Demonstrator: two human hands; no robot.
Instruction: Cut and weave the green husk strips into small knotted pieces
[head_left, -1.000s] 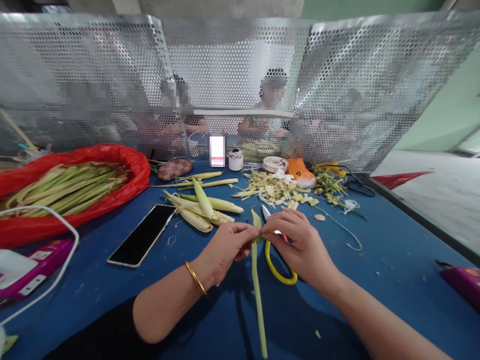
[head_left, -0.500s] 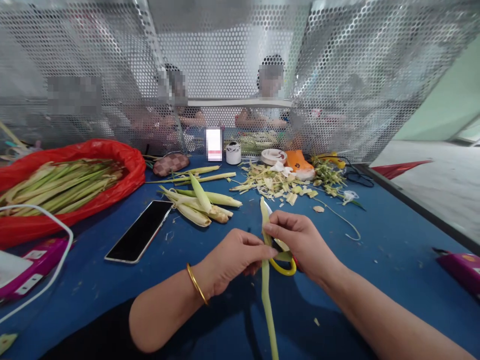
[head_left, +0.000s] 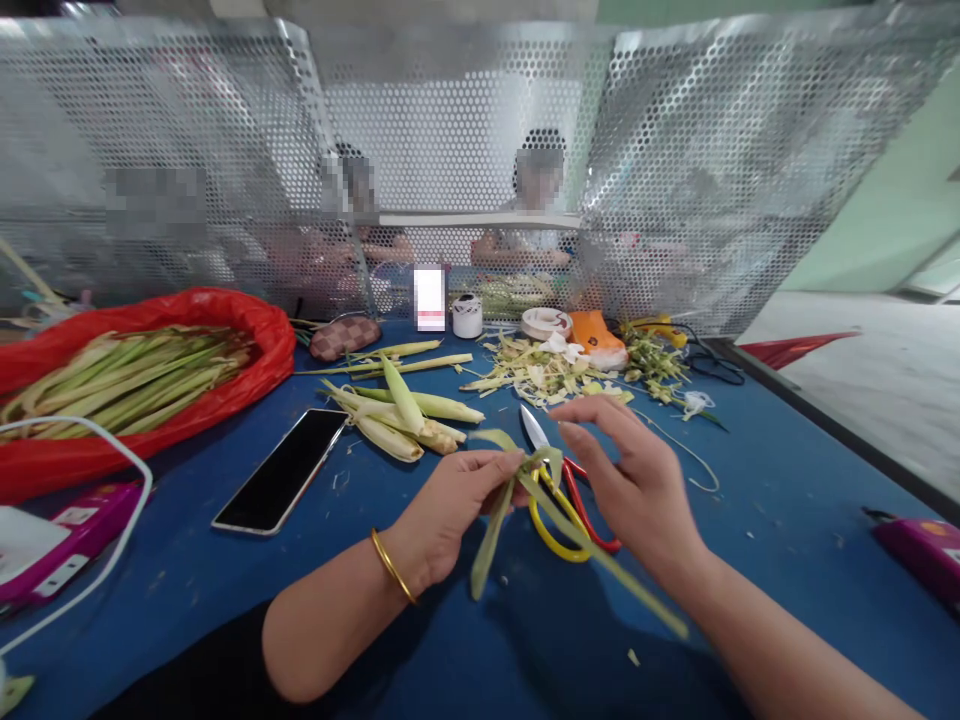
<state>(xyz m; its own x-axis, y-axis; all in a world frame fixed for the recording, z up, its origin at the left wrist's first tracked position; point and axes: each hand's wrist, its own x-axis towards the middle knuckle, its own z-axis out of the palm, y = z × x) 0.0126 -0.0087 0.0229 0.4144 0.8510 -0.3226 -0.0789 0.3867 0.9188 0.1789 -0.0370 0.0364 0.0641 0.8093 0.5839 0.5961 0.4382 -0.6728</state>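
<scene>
My left hand (head_left: pixel 469 505), a gold bangle at its wrist, pinches a pale green leaf strip (head_left: pixel 622 575), apparently husk, between thumb and fingers. Several ends spread from that pinch, one long tail running down to the right. Whether it is one folded strip or more, I cannot tell. My right hand (head_left: pixel 634 465) is off to the right, thumb and fingers apart, holding nothing. Between the hands, scissors (head_left: pixel 534 428) with red and yellow handles lie on the blue table, partly covered by the strip. Behind my left hand is a small pile of husked-looking pale green stalks (head_left: pixel 412 405).
A red bag (head_left: pixel 274 340) full of long leaves is at the left, near a phone (head_left: pixel 281 470) and a purple power strip (head_left: pixel 82 540). Leaf scraps (head_left: pixel 536 370), a tape roll (head_left: pixel 546 322) and an orange packet (head_left: pixel 598 335) lie before a perforated metal screen (head_left: pixel 450 120). Two people sit behind it.
My right hand has let go of the strip and moved off with fingers parted. The strip swung from hanging straight down to spreading sideways in my left hand, uncovering more of the scissors.
</scene>
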